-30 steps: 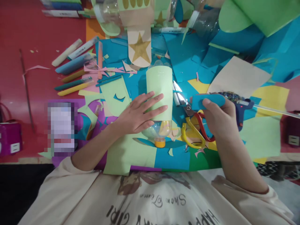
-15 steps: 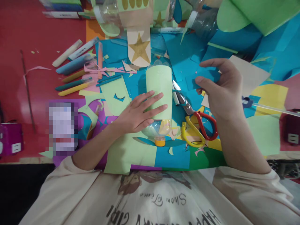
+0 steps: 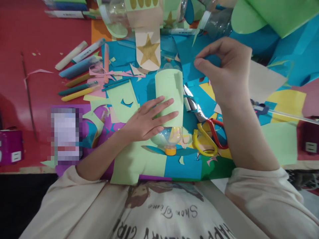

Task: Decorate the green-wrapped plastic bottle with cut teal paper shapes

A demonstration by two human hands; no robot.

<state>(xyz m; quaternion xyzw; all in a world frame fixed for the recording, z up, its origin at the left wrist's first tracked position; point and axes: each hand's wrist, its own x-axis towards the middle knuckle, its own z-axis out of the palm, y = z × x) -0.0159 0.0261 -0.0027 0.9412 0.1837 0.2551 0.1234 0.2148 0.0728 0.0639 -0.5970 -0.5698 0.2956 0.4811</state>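
A clear plastic bottle with an orange cap lies with its cap end toward me, wrapped in pale green paper. My left hand rests on the wrapped bottle with its fingers spread. Above and to the right of the bottle is my right hand, thumb and index finger brought together over blue paper. What lies between those fingertips, if anything, I cannot make out. Between bottle and right forearm lie scissors with one yellow and one red handle, blades slightly apart.
Markers lie at the left, above a blurred phone. A paper strip with a gold star and further bottles stand at the back. Paper scraps cover the work area; a glue gun with a clear stick lies right.
My right hand has moved up and slightly left, and its thumb and index finger have come together. My left hand and the bottle have stayed in place.
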